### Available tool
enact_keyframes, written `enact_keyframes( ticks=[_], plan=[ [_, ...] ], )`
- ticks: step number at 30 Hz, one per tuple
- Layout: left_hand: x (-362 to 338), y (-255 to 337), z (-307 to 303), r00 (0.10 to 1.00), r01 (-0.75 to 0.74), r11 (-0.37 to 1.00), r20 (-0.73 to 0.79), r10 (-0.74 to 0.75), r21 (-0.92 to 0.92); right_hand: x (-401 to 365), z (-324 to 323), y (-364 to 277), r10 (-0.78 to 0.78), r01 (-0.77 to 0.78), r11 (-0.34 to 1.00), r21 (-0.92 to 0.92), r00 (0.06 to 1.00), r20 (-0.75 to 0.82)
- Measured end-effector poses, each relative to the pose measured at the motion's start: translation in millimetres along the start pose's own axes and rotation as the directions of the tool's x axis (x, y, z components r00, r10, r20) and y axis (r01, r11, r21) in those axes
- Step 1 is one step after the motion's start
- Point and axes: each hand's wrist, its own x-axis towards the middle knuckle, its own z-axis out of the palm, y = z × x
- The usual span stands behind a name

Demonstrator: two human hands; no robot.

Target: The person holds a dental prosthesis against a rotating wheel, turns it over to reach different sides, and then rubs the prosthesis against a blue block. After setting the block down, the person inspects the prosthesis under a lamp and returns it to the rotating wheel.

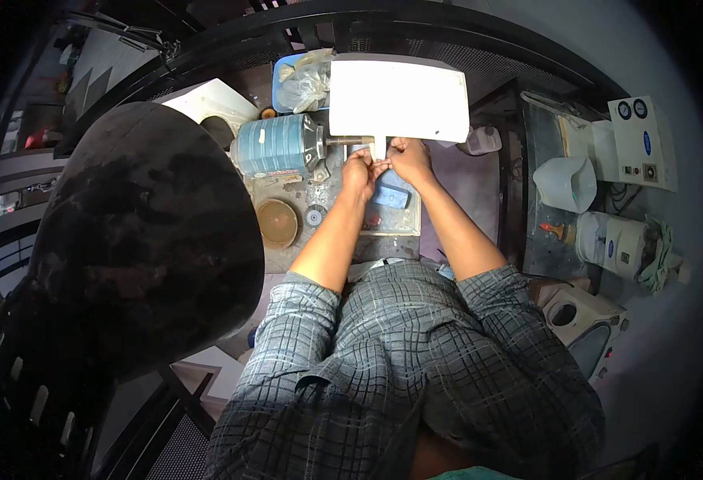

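My left hand (pixel 359 174) and my right hand (pixel 410 161) are close together under the front edge of a white rectangular cover (pixel 398 100). The fingers of both are bent and pinched at the tips, around something too small to make out. A pale upright piece (pixel 379 148) comes down from the cover right by my fingertips. Just to the left lies a blue ribbed motor (pixel 273 149), its shaft (pixel 347 141) pointing toward my hands. Below them a blue block (pixel 391 197) rests in a light-edged tray (pixel 418 222).
A round brown bowl (pixel 277 222) and a small dark wheel (pixel 315 215) sit left of my forearm. A blue bin (pixel 283 99) with plastic bags stands behind the motor. A large black rounded object (pixel 151 240) blocks the left. White machines (pixel 647 144) stand at right.
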Motion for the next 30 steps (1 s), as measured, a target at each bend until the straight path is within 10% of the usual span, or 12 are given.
enact_keyframes(
  ticks=[19, 30],
  plan=[
    [-11, 7, 1, 1.0, 0.01, 1.0, 0.013, -0.011, 0.004, -11, -2, -10, 0.018, -0.02, 0.999, -0.042, 0.999, -0.046],
    [-5, 11, 6, 0.998, 0.043, 0.989, 0.031, -0.048, 0.143, -9, 2, 6, 0.055, -0.038, 0.956, 0.292, 0.997, -0.05]
  ],
)
